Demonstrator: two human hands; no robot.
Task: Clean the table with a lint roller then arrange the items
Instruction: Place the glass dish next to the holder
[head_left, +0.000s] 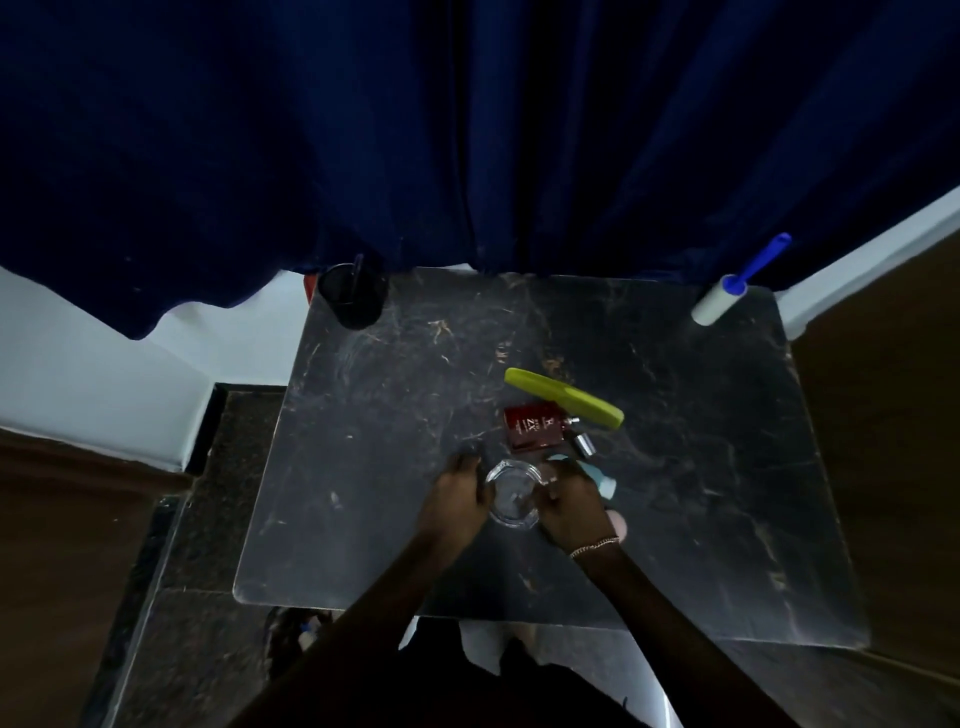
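Observation:
A clear glass dish (511, 496) sits near the middle of the dark marbled table (701, 467). My left hand (457, 501) grips its left rim and my right hand (569, 501) grips its right rim. Just behind the dish lie a red perfume bottle (534, 425) with a silver cap and a yellow-green comb (563, 397). A light blue object (602, 480) peeks out beside my right hand, partly hidden. The lint roller (724, 299), white with a blue handle, rests at the table's far right corner.
A black pen cup (353, 296) holding a pen stands at the far left corner. A dark blue curtain (467, 130) hangs behind the table. Brown wood panels flank both sides, and dark floor tiles lie to the left.

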